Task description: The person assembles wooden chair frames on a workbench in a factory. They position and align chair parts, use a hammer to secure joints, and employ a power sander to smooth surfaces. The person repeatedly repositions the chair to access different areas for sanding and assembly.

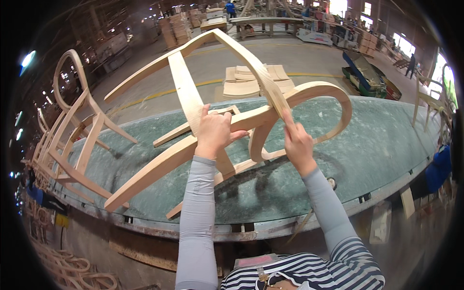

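A bare pale wooden chair frame [264,116] lies on its side across a green tabletop [382,130], its round back loop to the right and its legs toward the left. My left hand [214,131] is closed over the side rail where a flat crosspiece [186,89] meets it; the thumb sticks out along the rail. My right hand [298,145] is at the joint of the bent upper piece [251,60] and the back loop. Its index finger lies stretched along the wood and the other fingers are curled in. What the curled fingertips touch is partly hidden.
Several wooden chair frames [79,145] stand at the left end of the table. Another chair [430,92] is at the far right. Curved wooden panels [253,79] are stacked beyond the table. A blue and green bin [369,75] stands on the floor. Bent wooden parts [67,266] lie lower left.
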Available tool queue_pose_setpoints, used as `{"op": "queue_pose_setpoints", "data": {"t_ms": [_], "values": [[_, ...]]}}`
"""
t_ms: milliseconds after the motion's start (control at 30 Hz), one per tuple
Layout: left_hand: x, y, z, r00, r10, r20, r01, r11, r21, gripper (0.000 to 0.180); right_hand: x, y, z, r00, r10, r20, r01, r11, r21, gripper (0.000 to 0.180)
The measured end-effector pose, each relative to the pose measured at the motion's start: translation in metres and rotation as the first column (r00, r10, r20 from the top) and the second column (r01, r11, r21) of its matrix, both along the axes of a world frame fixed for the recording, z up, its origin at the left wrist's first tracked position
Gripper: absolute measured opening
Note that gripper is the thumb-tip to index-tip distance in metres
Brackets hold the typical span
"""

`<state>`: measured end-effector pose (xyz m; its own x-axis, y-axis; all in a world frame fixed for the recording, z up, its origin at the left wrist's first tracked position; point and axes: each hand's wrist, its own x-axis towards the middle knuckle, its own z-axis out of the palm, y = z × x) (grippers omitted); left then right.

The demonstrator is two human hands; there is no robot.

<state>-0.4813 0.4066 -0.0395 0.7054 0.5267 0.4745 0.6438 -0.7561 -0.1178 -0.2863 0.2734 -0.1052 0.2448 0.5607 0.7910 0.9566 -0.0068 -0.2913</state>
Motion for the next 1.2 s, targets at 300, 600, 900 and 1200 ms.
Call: {"op": "queue_pose_setpoints", "data": {"t_ms": [300, 600, 900, 1200], "values": [[-0.007, 0.000, -0.002, 1.000, -0.024, 0.012, 0.025, 1.000, -0.018, 0.067, -0.013, -0.012, -0.028, 1.000, -0.022, -0.019, 0.022, 1.000, 0.007, 0.057], [-0.008, 0.006, -0.007, 0.997, -0.061, 0.050, 0.060, 0.998, 0.025, 0.066, -0.030, -0.048, -0.061, 0.993, -0.048, -0.106, 0.036, 0.993, -0.112, 0.050], [0.002, 0.002, -0.004, 0.994, -0.098, 0.049, 0.096, 0.995, 0.033, 0.065, -0.009, 0.026, 0.030, 0.996, -0.077, -0.036, 0.080, 0.994, 0.069, 0.053], [-0.004, 0.005, -0.003, 0.999, -0.028, -0.023, 0.028, 0.999, 0.031, 0.064, -0.070, -0.035, -0.109, 0.957, 0.096, -0.274, -0.053, 0.985, 0.161, 0.052]]}}
